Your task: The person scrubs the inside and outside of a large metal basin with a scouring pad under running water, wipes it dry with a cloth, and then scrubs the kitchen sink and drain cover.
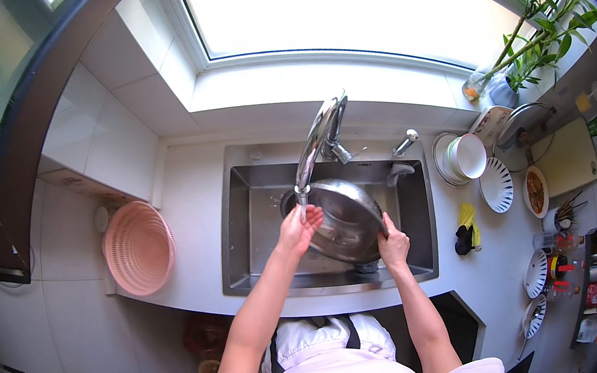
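A large stainless steel basin (346, 225) is tilted inside the sink (257, 220). My right hand (393, 243) grips its rim on the right side. My left hand (300, 230) is raised over the basin's left part, directly below the spout of the chrome faucet (312, 151). Its fingers are apart, with no object held in them. Water seems to run from the spout onto this hand, though the stream is hard to make out. A dark scrubbing pad (367, 268) lies in the sink near the basin's lower edge.
A pink plastic colander (140, 248) stands left of the sink. To the right are stacked bowls (467, 157), a patterned plate (496, 185), a yellow and black cloth item (466, 229) and a cutting board (565, 158). Potted plants (544, 29) stand by the window.
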Demonstrator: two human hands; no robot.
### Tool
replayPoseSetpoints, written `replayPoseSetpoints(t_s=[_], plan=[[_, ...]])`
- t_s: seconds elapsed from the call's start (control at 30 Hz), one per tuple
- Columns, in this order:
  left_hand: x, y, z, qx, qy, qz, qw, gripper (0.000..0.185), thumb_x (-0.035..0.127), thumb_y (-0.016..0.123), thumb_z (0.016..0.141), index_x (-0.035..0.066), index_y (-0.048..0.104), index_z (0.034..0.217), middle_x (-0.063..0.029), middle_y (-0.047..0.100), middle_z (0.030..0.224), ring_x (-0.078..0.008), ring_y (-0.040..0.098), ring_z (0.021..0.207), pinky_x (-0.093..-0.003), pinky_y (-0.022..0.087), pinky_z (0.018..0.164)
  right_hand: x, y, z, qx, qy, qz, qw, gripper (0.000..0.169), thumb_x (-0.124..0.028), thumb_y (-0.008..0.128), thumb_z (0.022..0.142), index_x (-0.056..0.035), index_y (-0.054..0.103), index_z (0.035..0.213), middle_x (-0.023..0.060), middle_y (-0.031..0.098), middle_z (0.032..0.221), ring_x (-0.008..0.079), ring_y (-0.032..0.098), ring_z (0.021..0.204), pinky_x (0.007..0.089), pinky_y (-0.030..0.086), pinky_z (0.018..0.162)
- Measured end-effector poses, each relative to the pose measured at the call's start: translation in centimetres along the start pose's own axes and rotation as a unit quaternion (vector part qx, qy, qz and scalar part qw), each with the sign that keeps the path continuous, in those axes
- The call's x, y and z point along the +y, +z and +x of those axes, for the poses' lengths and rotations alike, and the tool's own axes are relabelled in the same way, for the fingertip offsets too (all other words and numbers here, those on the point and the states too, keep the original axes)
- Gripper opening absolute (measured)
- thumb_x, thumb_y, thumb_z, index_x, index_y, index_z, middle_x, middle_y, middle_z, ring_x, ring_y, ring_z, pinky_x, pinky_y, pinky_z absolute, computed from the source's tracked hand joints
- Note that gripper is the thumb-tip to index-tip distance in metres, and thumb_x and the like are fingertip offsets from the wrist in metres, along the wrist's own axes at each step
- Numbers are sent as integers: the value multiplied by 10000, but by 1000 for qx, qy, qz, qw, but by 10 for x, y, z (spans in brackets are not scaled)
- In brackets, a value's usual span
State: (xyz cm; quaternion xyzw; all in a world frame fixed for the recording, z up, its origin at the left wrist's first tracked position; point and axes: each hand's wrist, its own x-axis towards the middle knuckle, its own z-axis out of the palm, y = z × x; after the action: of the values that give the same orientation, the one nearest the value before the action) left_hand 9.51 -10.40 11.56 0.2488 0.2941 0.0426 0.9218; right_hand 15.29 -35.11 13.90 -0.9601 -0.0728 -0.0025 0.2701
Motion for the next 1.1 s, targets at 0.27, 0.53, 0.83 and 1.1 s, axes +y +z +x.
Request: replayPoseSetpoints(t_s=[0.27,0.53,0.83,1.1], plan=[[-11,38,51,0,39,159,987,372,306,475,1031,10,679,936,-138,708,998,-230,665,937,-360,504,899,48,4,-3,-94,182,129,970,300,-218,582,772,60,661,852,215,647,697,306,651,672,430,488,680],[25,-33,9,133,283,642,700,117,155,631,918,51,681,943,-76,679,936,-255,631,901,-368,485,849,64,47,-14,-176,254,322,895,279,-172,630,803,76,676,921,114,679,777,204,639,667,350,501,616],[95,-58,-32,178,193,769,582,562,213,746,800,86,498,1288,-207,657,1137,-387,630,1052,-466,503,874,21,59,2,-367,322,343,802,298,-177,611,820,100,641,928,144,672,769,246,682,639,358,576,575],[64,-97,-31,146,9,806,574,426,341,733,814,44,606,1093,-209,688,1024,-392,657,982,-491,519,830,-49,-33,22,-207,32,120,971,462,-170,544,848,4,497,1273,251,679,818,413,680,744,465,528,723]])
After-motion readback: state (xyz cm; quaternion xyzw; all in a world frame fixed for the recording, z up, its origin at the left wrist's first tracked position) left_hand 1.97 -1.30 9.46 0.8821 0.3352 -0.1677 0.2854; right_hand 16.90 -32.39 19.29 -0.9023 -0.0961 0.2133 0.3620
